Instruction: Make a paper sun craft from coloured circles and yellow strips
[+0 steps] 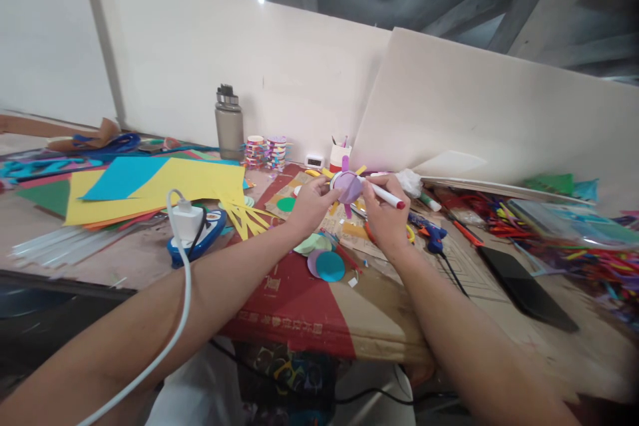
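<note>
My left hand (315, 203) pinches the edge of a purple paper disc (347, 188) with purple and yellow paper strips sticking out around it. In my right hand (387, 213) is a white marker (383, 195) with a red end pointing out to the right. Its other end is at the disc's right side; whether the tip touches the paper I cannot tell. Just below my hands lie a blue paper disc (330, 267) and several pale green and purple ones, partly overlapping. Orange-handled scissors (410, 234) show partly behind my right hand.
Yellow and blue paper sheets (200, 183) lie on the left, near a power strip (200, 239) with a white plug and cable. A bottle (229, 123) stands at the back. Rightward are a blue glue gun (432, 234), a black phone (524, 286) and heaped colored strips (589, 266).
</note>
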Demonstrator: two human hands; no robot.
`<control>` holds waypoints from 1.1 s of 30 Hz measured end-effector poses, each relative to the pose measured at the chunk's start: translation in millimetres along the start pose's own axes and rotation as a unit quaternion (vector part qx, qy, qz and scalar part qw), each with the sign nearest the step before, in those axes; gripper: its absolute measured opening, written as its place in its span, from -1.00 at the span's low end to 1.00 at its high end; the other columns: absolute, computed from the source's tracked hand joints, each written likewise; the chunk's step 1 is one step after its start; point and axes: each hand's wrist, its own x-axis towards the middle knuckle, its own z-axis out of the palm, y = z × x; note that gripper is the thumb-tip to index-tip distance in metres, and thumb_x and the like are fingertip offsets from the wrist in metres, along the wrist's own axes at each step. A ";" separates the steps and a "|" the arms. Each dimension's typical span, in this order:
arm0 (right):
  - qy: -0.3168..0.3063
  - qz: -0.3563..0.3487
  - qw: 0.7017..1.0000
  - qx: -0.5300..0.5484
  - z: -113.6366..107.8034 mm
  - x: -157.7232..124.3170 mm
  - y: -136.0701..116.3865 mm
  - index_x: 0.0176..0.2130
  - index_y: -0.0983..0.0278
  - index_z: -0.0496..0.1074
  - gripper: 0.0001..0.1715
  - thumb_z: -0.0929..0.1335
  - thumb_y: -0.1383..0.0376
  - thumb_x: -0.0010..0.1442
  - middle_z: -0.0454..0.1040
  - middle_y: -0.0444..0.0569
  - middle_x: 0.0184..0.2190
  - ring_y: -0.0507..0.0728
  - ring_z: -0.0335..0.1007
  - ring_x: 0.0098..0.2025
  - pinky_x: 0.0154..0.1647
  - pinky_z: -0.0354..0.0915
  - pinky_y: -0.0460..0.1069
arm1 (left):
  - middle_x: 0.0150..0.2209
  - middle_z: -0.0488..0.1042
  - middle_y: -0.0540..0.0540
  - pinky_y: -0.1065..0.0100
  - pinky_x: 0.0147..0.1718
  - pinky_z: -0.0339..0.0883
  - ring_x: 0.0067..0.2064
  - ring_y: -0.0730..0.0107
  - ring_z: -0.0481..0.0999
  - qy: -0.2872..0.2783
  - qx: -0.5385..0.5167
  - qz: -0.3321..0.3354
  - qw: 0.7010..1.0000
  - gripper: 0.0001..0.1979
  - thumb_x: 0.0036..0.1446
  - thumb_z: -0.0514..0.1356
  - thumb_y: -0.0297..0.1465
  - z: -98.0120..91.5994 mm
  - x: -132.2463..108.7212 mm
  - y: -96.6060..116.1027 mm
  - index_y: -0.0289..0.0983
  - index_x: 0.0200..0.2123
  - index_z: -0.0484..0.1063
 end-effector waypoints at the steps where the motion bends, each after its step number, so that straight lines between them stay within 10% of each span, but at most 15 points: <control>1: 0.000 0.004 1.000 -0.001 -0.1 0.0 -0.3 -0.35 0.24 0.41 -0.89 0.34 0.24 0.19 0.47 -0.11 -0.40 0.06 0.38 -0.34 -0.28 0.33 -0.02 | -0.50 0.42 0.03 0.39 -0.31 0.27 -0.39 0.44 0.40 0.000 0.003 0.002 1.000 -0.80 -0.03 0.26 -0.30 -0.5 0.2 -0.8 -0.30 -0.39 0.39; 33: 0.000 -0.008 0.999 -0.031 -3.5 3.4 -6.7 -0.37 0.24 0.39 -0.89 0.33 0.28 0.20 0.46 -0.12 -0.43 0.03 0.36 -0.39 -0.34 0.29 -0.06 | -0.44 0.46 -0.03 0.38 -0.32 0.32 -0.40 0.44 0.43 0.008 -0.034 -0.006 0.999 -0.77 0.00 0.28 -0.29 -2.8 2.9 -4.1 -0.32 -0.30 0.43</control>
